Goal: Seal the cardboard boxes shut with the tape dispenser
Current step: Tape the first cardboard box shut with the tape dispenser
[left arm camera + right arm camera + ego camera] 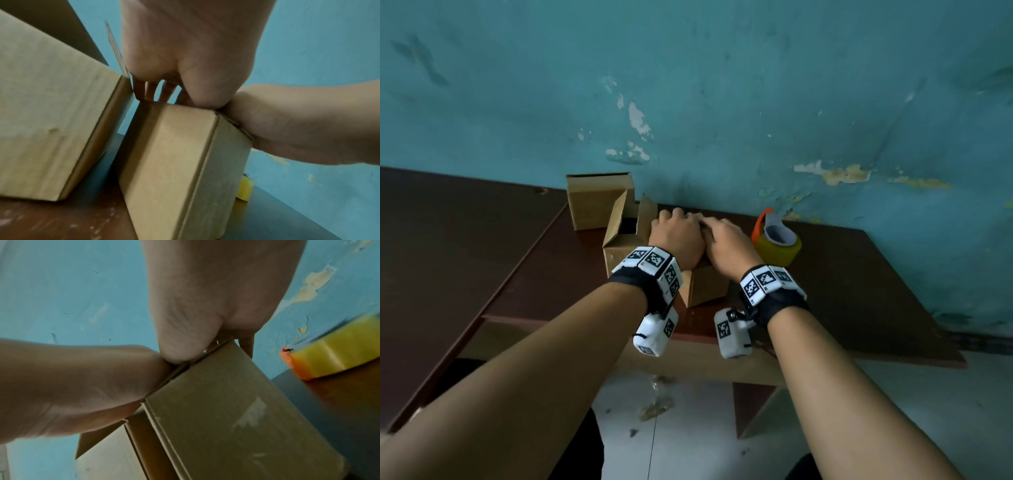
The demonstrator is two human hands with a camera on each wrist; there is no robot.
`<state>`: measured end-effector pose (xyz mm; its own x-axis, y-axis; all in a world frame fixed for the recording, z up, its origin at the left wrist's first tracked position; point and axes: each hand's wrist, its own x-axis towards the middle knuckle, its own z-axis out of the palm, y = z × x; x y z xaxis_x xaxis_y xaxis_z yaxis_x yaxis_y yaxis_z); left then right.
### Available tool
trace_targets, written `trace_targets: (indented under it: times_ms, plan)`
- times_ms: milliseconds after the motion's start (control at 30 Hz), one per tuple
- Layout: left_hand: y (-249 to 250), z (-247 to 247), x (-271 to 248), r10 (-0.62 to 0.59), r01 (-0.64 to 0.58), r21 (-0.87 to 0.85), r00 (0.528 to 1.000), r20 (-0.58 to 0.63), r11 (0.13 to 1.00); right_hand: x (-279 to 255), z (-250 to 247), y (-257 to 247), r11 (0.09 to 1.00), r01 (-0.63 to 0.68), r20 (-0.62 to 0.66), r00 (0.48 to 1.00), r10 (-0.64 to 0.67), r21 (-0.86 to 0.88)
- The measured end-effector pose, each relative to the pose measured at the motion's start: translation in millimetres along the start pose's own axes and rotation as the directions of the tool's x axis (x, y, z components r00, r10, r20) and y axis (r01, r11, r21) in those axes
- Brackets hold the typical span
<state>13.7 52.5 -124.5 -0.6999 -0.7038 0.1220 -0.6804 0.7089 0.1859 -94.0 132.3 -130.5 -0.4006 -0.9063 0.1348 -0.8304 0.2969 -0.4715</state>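
A small cardboard box [705,284] stands on the brown table [842,291] under both my hands. My left hand [676,236] lies on its top with the fingers [150,92] curled down onto the flaps at the far left edge. Beside it, my right hand [726,246] holds the same top, palm on the flap seam and a finger [245,345] bent over the far edge. The flaps lie flat under the hands. The tape dispenser [779,241], a yellow roll on an orange frame, sits on the table just right of the box, untouched.
A second cardboard box [619,246] with its flaps standing up sits directly left of the held one, almost touching it. A third box [592,202] stands behind it against the teal wall. The table's front edge is near my wrists.
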Motion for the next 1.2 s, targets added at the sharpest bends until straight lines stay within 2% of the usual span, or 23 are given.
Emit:
trace_targets:
  times_ms: [300, 433, 533, 700, 800, 1000, 1200]
  plan:
    - [2, 2, -42, -0.003, 0.008, 0.092, 0.999, -0.052, 0.996, -44, -12, -18, 0.997, -0.023, 0.021, 0.999, 0.024, -0.071]
    - [5, 1, -56, -0.028, 0.034, 0.074, 0.996, -0.083, 0.997, -62, -17, -18, 0.989, -0.011, -0.025, 1.000, 0.007, -0.146]
    - [7, -1, -66, -0.038, 0.040, 0.017, 0.992, -0.124, 0.999, -75, -20, -16, 0.982, -0.031, -0.048, 0.999, 0.023, -0.184]
    - [4, 2, -79, -0.060, 0.043, -0.103, 0.985, -0.164, 0.994, -88, -17, -7, 0.991, -0.109, -0.015, 0.994, 0.108, -0.071]
    - [1, 4, -84, -0.051, 0.019, -0.185, 0.984, -0.169, 0.982, -93, -13, -4, 0.993, -0.112, -0.002, 0.994, 0.112, -0.034]
    - [-5, 8, -87, -0.087, 0.043, -0.320, 0.988, -0.125, 0.946, -96, -3, 5, 0.993, -0.085, 0.057, 0.994, 0.090, -0.078]
    - [-7, 16, -90, -0.123, 0.076, -0.440, 0.989, -0.078, 0.895, -93, 0, 6, 0.992, -0.097, 0.063, 0.993, 0.102, -0.081]
